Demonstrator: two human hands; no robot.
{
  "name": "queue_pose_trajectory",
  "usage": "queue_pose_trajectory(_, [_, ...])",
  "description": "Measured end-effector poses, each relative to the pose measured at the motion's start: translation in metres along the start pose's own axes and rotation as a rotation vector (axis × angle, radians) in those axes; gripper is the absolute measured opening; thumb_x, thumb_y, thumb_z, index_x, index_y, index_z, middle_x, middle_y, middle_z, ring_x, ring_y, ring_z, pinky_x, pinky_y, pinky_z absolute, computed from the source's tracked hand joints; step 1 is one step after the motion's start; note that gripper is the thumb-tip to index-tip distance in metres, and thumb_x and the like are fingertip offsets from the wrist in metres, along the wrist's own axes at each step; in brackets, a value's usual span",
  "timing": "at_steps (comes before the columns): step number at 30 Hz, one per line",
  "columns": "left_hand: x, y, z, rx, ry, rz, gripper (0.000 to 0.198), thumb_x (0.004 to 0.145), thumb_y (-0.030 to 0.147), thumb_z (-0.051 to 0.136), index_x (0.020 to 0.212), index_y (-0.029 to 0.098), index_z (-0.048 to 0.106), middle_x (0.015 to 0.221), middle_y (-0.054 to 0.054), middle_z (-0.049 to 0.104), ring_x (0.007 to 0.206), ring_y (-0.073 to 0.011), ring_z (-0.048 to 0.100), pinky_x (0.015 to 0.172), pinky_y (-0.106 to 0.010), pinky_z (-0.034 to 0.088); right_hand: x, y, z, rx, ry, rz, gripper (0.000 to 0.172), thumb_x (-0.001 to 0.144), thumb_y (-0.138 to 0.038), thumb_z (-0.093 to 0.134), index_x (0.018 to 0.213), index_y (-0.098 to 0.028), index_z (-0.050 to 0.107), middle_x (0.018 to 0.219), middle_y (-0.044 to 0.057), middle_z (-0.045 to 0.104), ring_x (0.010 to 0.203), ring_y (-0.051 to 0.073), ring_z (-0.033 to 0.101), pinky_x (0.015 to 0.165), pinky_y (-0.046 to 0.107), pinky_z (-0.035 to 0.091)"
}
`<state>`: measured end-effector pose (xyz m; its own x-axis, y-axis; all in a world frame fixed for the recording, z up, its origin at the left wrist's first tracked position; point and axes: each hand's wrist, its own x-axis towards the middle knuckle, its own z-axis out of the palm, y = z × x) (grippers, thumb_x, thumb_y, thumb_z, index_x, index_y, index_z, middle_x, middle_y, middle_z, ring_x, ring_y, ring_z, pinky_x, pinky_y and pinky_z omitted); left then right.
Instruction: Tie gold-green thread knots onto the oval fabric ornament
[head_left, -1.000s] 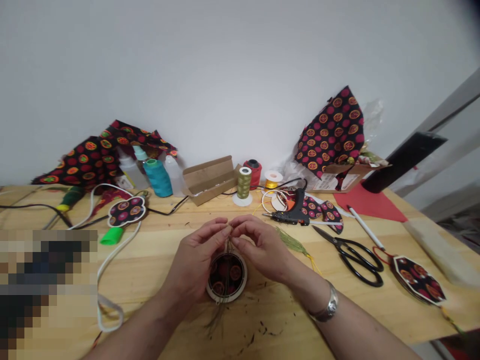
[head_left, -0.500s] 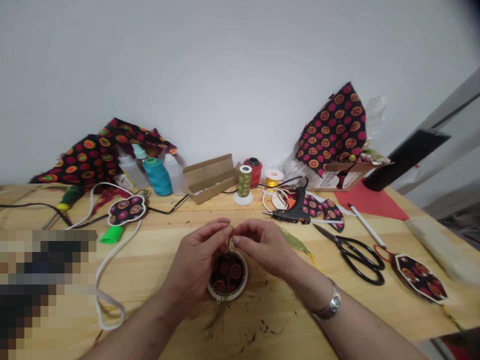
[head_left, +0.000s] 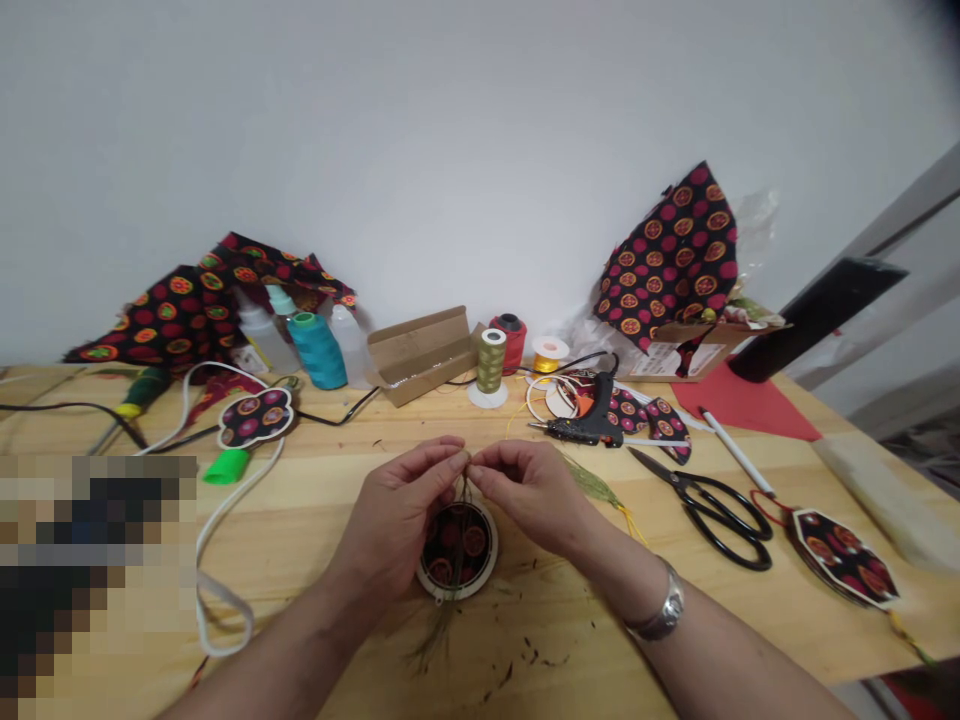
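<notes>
Olive-green threads [head_left: 452, 615] run down from my fingertips across a round, white-rimmed piece covered in dark patterned fabric [head_left: 474, 541], which lies on the wooden table. My left hand [head_left: 405, 495] pinches the upper end of the threads between thumb and forefinger. Meeting it at the same spot, my right hand [head_left: 525, 490] is also closed in a pinch on the threads. The exact point they grip is small and partly covered by my fingers. Just right of my right hand lies a green tassel [head_left: 589, 480] with yellow cord.
Black scissors [head_left: 712, 510] and a glue gun [head_left: 589, 425] lie to the right, near an octagonal fabric piece [head_left: 846, 555]. Spools of olive thread [head_left: 491, 362] and blue thread [head_left: 318, 352] stand behind, beside an open cardboard box [head_left: 420, 365]. A white cable [head_left: 217, 530] loops at left.
My hands stay together, pinching the threads, with only a slight shift of the fingertips. The whole view has moved a little; nothing else has visibly changed.
</notes>
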<state>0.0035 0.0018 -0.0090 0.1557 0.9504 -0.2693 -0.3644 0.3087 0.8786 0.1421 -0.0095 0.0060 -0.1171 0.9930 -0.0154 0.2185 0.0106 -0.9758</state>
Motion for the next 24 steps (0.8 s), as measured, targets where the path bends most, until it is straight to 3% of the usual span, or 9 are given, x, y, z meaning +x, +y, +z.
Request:
queue_pose_trajectory(14, [-0.0007,-0.0005,-0.0006,0.006,0.004,-0.011,0.022,0.063,0.025,0.074,0.082,0.014,0.069,0.073,0.000,0.063,0.060,-0.0091,0.055,0.058,-0.021,0.045,0.0007,0.0032,-0.0008,-0.061,0.016,-0.050,0.016,0.073,-0.021,0.055,0.072,-0.012,0.068,0.065,0.002,0.066,0.058,0.011,0.054,0.057,0.022,0.043])
queue_pose_trajectory(24, [0.0005,-0.0045,-0.0018,0.039,0.034,-0.034,0.033,0.060,0.026,0.076,0.090,0.015,0.068,0.077,-0.004,0.067,0.064,-0.0147,0.060,0.062,-0.028,0.047,0.0000,0.0021,-0.0011,-0.074,0.016,-0.059,0.018,0.073,-0.020,0.054,0.074,-0.012,0.069,0.067,0.003,0.067,0.057,0.011,0.054,0.057,0.023,0.043])
